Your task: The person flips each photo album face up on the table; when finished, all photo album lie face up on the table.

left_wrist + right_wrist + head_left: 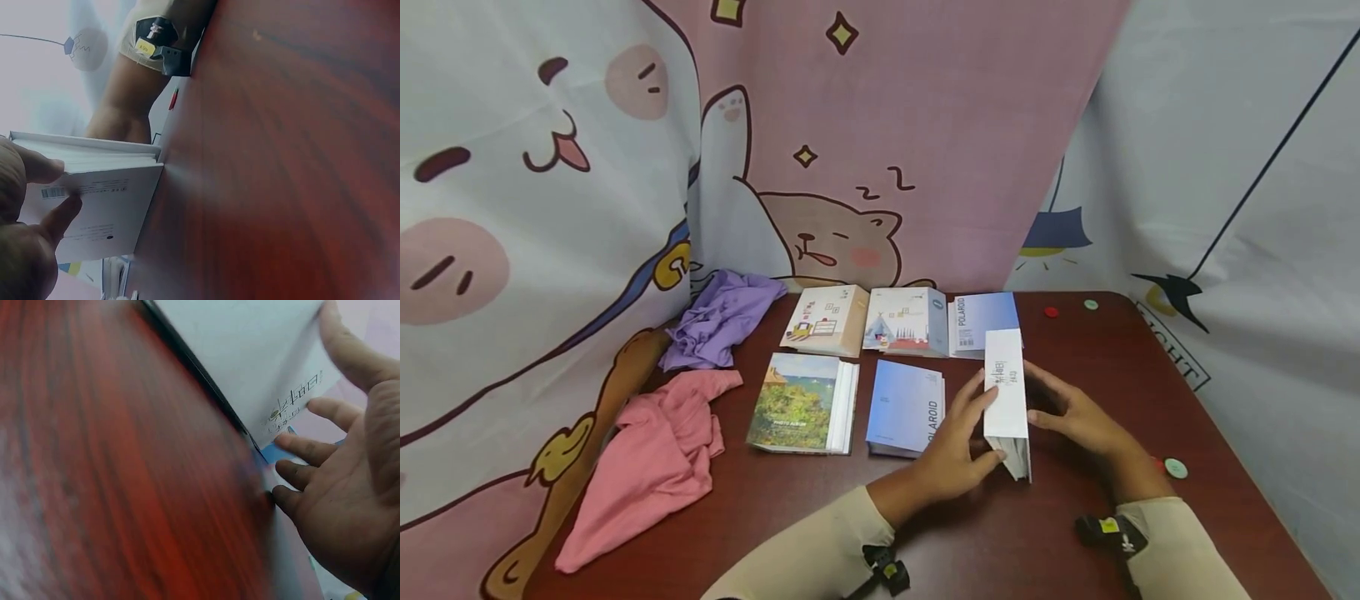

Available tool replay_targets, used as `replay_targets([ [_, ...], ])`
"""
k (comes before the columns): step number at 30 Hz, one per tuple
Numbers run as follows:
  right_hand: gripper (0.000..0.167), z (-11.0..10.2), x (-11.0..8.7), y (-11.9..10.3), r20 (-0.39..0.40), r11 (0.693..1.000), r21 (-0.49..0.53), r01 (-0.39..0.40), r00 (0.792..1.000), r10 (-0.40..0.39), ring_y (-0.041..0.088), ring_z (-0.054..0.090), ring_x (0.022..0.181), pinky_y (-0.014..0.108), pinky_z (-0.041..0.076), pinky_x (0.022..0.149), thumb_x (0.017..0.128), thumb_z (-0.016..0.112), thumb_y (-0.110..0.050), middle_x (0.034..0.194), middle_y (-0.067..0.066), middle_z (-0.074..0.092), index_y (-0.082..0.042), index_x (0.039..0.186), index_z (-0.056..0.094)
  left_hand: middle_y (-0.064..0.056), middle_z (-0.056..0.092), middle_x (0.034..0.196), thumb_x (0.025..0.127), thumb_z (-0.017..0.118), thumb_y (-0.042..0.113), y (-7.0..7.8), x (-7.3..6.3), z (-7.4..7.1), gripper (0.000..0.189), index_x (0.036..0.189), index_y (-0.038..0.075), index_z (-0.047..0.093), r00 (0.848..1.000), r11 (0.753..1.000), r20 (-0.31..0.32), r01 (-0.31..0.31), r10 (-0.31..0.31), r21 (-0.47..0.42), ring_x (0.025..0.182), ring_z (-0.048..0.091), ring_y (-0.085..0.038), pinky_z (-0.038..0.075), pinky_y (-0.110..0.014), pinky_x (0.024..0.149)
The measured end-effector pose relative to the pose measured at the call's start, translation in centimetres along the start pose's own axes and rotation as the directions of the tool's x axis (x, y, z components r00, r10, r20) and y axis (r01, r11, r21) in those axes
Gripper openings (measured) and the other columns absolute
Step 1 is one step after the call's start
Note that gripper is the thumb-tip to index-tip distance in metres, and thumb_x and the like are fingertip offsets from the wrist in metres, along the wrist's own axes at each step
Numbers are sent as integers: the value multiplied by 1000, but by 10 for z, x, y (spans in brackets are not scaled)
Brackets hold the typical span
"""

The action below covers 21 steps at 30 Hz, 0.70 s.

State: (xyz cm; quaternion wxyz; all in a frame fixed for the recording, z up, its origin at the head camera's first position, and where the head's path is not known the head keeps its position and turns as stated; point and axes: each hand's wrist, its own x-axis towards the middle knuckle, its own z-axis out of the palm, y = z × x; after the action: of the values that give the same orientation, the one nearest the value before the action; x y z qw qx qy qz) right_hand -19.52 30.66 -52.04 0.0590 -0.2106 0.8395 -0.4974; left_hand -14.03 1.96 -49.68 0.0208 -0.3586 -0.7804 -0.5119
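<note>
A white photo album stands upright on the table, its spine up. My left hand grips it from the left, the thumb at the near end by the page edges. In the left wrist view, fingers lie against the white cover, which has a barcode. On the other side, my right hand touches the album with its fingers spread and fairly straight. In the right wrist view, fingertips of the right hand rest along the cover near its printed lettering. A blue Polaroid album lies left of my left hand.
Behind lie two illustrated albums and another blue Polaroid album. A landscape-covered photo album lies front left. Pink cloth and purple cloth lie at the left. Red and pale green buttons sit at the right.
</note>
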Motion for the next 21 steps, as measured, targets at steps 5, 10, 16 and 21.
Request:
replay_targets([
  [5, 95, 5, 0, -1, 1, 994, -89, -63, 998, 63, 62, 18, 162, 89, 20, 119, 94, 86, -20, 178, 28, 27, -15, 173, 34, -21, 19, 181, 91, 85, 4, 1, -4, -9, 91, 167, 0, 35, 1000, 999, -12, -16, 16, 42, 160, 40, -41, 57, -31, 112],
  [10, 95, 5, -1, 0, -8, 982, -164, -91, 996, 91, 64, 16, 163, 93, 19, 115, 91, 88, -24, 177, 30, 26, -14, 171, 38, -25, 30, 175, 93, 85, 15, 2, -8, -15, 82, 162, 1, 43, 1000, 990, -4, 1, -1, 143, 161, 40, -42, 46, -47, 126],
  [16, 93, 4, -1, 4, -32, 972, -213, -95, 995, 90, 63, 20, 162, 93, 21, 115, 90, 89, -27, 178, 28, 27, -14, 168, 43, -27, 36, 172, 98, 82, 22, -9, -9, -12, 78, 164, 6, 43, 999, 980, 3, 43, -45, 194, 160, 41, -45, 48, -54, 124],
  [21, 93, 6, 0, 3, -46, 958, -270, -99, 995, 90, 63, 27, 157, 90, 26, 115, 88, 91, -33, 176, 28, 27, -11, 166, 46, -28, 38, 170, 96, 83, 24, -28, -11, -3, 81, 166, 9, 44, 999, 970, 14, 29, -33, 241, 156, 46, -42, 51, -50, 120],
])
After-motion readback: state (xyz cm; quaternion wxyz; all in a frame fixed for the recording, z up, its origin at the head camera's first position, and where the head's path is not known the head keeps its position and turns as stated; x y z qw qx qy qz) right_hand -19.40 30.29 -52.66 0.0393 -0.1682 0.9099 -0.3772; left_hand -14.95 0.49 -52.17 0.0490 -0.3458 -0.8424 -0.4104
